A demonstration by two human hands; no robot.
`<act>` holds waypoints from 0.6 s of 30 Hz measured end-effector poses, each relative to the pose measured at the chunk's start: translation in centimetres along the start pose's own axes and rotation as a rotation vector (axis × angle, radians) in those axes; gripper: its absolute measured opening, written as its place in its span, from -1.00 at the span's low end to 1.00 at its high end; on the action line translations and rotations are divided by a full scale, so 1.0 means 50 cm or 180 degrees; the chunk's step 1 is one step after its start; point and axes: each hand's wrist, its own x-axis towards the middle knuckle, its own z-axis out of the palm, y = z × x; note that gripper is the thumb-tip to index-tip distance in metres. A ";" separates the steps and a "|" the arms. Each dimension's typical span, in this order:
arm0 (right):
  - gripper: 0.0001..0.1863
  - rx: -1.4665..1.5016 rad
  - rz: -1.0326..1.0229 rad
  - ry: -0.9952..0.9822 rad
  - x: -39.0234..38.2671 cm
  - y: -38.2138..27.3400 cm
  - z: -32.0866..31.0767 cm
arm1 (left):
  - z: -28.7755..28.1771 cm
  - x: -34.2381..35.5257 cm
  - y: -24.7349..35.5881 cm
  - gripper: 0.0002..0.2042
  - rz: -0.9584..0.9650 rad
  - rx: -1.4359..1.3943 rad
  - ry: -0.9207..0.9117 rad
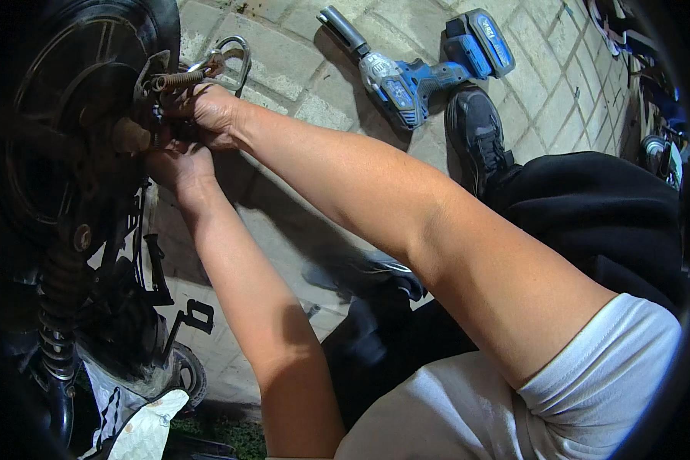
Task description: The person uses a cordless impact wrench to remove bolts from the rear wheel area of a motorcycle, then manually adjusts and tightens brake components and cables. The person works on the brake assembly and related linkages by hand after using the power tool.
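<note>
Both my hands are at the hub of a dark wheel (77, 57) at the upper left. My right hand (214, 111) is closed just below a coiled spring (178, 80), its fingertips turned in toward the wheel. Right below it, my left hand (180, 162) is also closed, beside a worn, brownish cylindrical hub part (130, 136). The fingers of both hands are partly hidden in shadow, and what they grip cannot be made out. A bent metal rod (243, 57) curves out above my right hand.
A blue and grey cordless impact wrench (410, 80) with a long socket lies on the paving bricks (272, 61). Near it is my dark shoe (475, 126). A coil-spring shock absorber (56, 345), a pedal (199, 316) and a small wheel (191, 373) are at the lower left.
</note>
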 end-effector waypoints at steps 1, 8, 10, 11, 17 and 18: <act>-0.88 -0.0114 0.0011 -0.0090 -0.002 -0.004 -0.002 | 0.003 0.001 0.001 -0.69 -0.0028 0.0009 0.0051; -0.83 -0.0252 0.0181 -0.0217 0.005 -0.004 -0.006 | 0.005 0.007 0.004 -0.71 -0.0076 -0.0045 0.0063; -0.82 -0.0207 0.0165 -0.0267 0.010 -0.002 -0.011 | 0.004 0.008 0.002 -0.69 -0.0054 -0.0004 0.0064; -0.81 -0.0163 0.0203 -0.0343 0.011 -0.001 -0.015 | 0.003 0.009 0.000 -0.68 -0.0055 0.0015 0.0123; -0.81 -0.0275 0.0581 -0.0140 0.014 -0.005 -0.025 | -0.008 0.003 0.007 -0.73 0.0121 0.0369 -0.0220; -0.81 -0.0154 0.0509 -0.0327 0.014 -0.006 -0.024 | -0.008 0.001 0.006 -0.73 0.0020 0.0374 -0.0293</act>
